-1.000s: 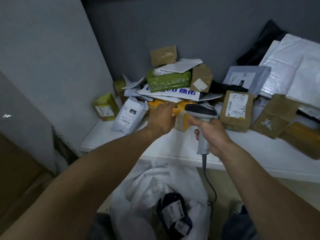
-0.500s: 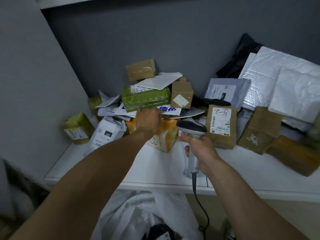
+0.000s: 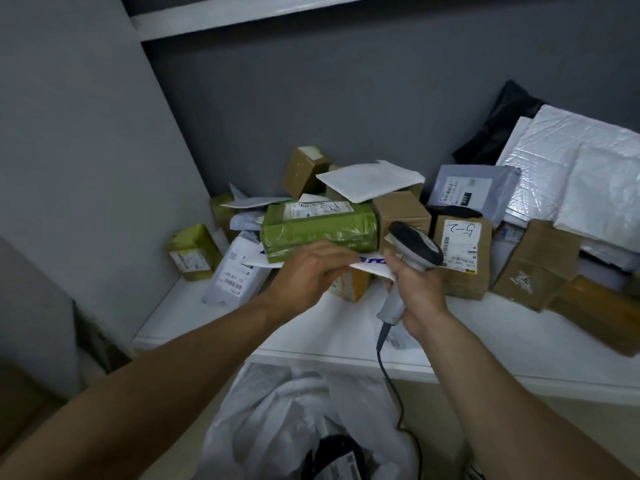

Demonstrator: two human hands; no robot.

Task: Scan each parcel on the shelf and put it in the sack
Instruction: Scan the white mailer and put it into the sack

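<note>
left hand [image 3: 308,271] pinches blue-printed white mailer [image 3: 372,266] under green parcel [image 3: 318,226], likely to pull its label clear; right hand [image 3: 417,296] grips barcode scanner [image 3: 414,247] beside that parcel, poised to read.

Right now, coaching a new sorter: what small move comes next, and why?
Probably draw the white mailer out toward the scanner: the left hand pinches its near edge, the green parcel lies on it, and the right hand holds the scanner.
</note>
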